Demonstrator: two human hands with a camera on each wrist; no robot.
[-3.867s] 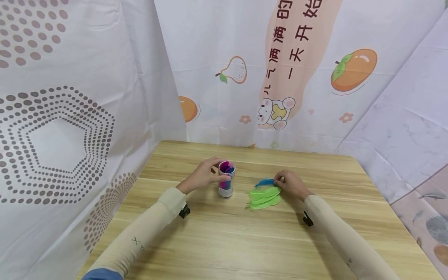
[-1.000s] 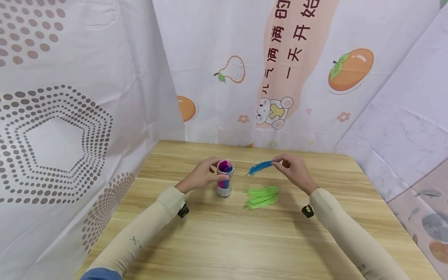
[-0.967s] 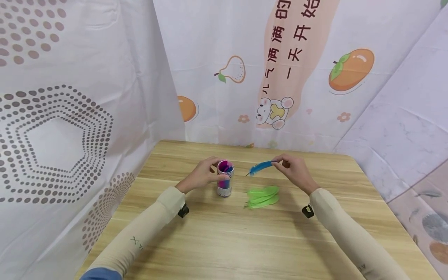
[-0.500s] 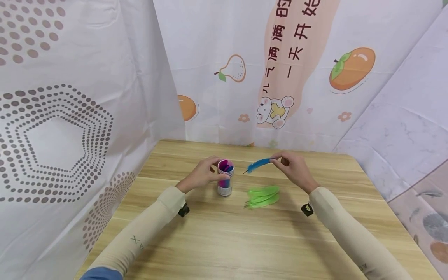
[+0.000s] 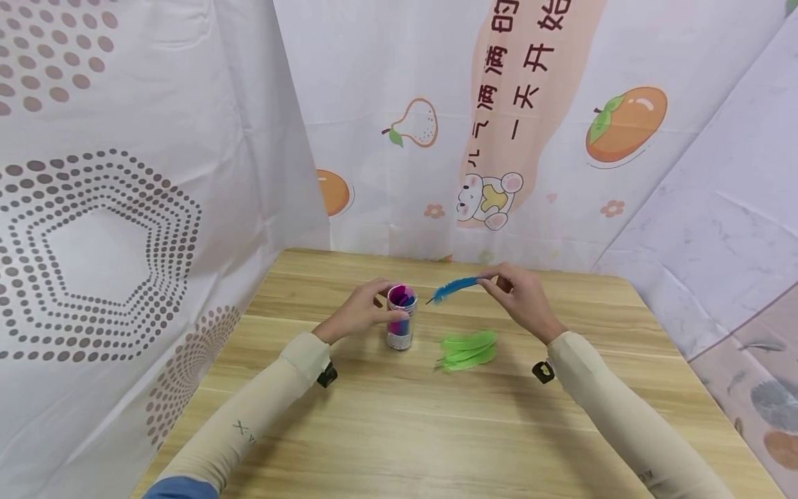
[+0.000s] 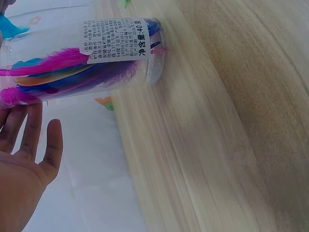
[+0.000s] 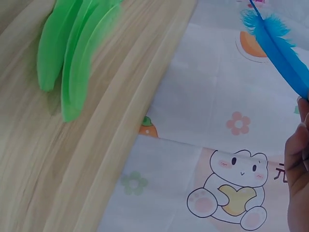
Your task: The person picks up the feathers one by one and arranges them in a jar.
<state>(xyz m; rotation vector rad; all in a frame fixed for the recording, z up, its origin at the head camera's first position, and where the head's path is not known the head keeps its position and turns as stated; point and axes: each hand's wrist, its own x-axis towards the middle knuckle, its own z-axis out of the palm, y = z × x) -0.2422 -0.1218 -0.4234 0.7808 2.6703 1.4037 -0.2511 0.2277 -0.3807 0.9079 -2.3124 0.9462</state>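
My left hand (image 5: 357,313) holds a clear plastic jar (image 5: 400,342) upright on the table, thumb and fingers on either side of it. Inside the jar are magenta, blue, purple and orange feathers (image 6: 63,72), and a white printed label (image 6: 116,41) is stuck near its base. Between thumb and fingertips my right hand (image 5: 522,299) pinches a blue feather (image 5: 454,287) by its soft end, above the table. The bare quill points left and down, a short way right of the jar's rim. Below it, several green feathers (image 5: 469,350) lie in a small pile.
The wooden table (image 5: 399,430) ends at a hanging white curtain (image 5: 361,187) with printed fruit and a cartoon bear. Another dotted curtain (image 5: 249,173) hangs along the left side. Dark wrist cameras (image 5: 327,376) sit under both cuffs.
My right hand has lifted the blue feather from beside the green ones, then carried it slightly up and left toward the jar. My left hand stays on the jar.
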